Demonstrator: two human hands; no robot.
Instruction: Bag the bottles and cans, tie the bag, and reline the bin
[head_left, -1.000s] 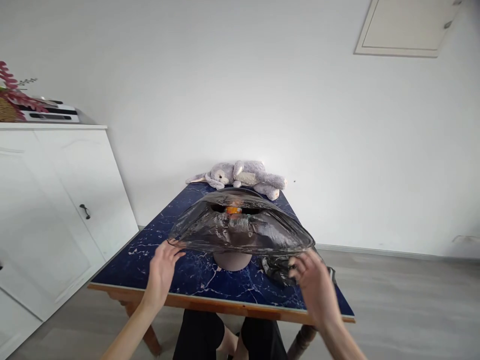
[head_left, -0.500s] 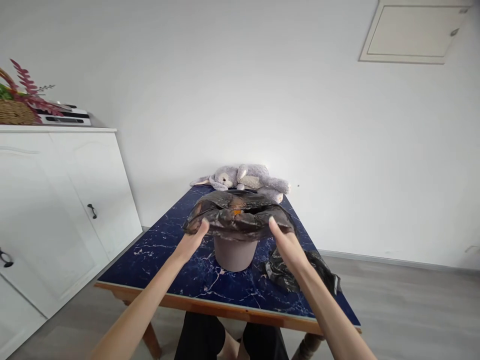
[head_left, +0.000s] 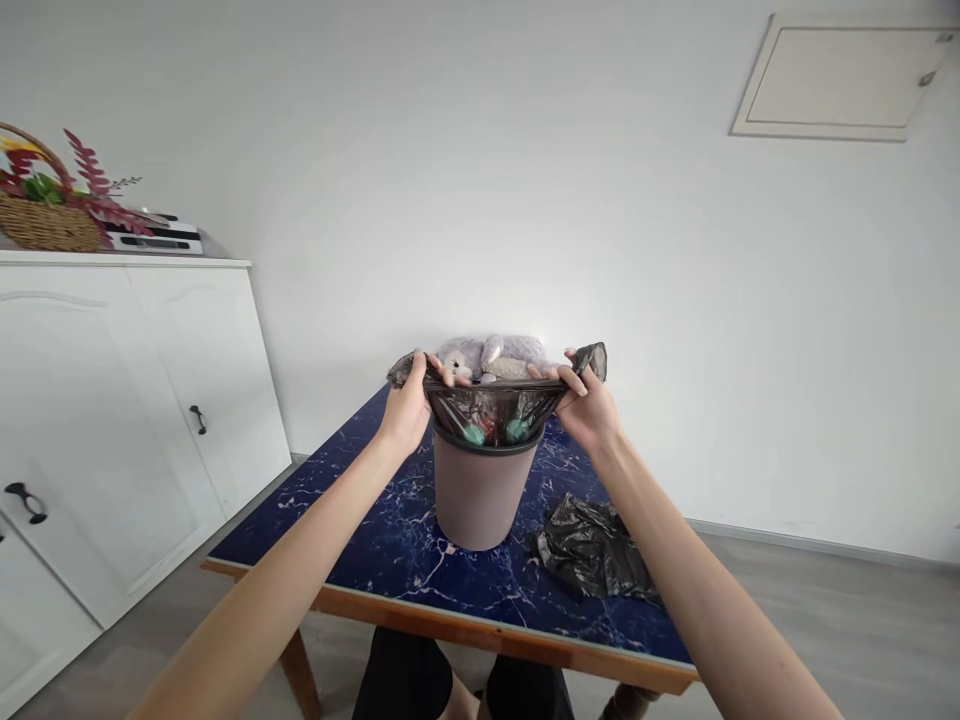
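Observation:
A grey-brown trash can (head_left: 480,500) with a dark rim stands upright on a blue marbled table. Its black garbage bag (head_left: 495,400) is pulled up above the rim and stretched taut sideways; green and reddish items show through the thin plastic. My left hand (head_left: 412,400) is closed around the bag's left edge, a bunched bit poking out beside the thumb. At the other end, my right hand (head_left: 589,400) grips the right edge, with a gathered tuft above the fingers. A second crumpled black bag (head_left: 592,550) lies on the table below my right forearm.
Behind the can, a lilac plush rabbit (head_left: 517,355) lies against the wall. A white cabinet (head_left: 165,400) at left carries a wicker basket of flowers (head_left: 49,220) and a white device (head_left: 161,238). The wooden table edge (head_left: 480,632) is close to my knees.
Both hands have risen, lifting the garbage bag's edges off the outside of the can and pulling them taut above it. The dark rim now shows in front. The view has shifted slightly left.

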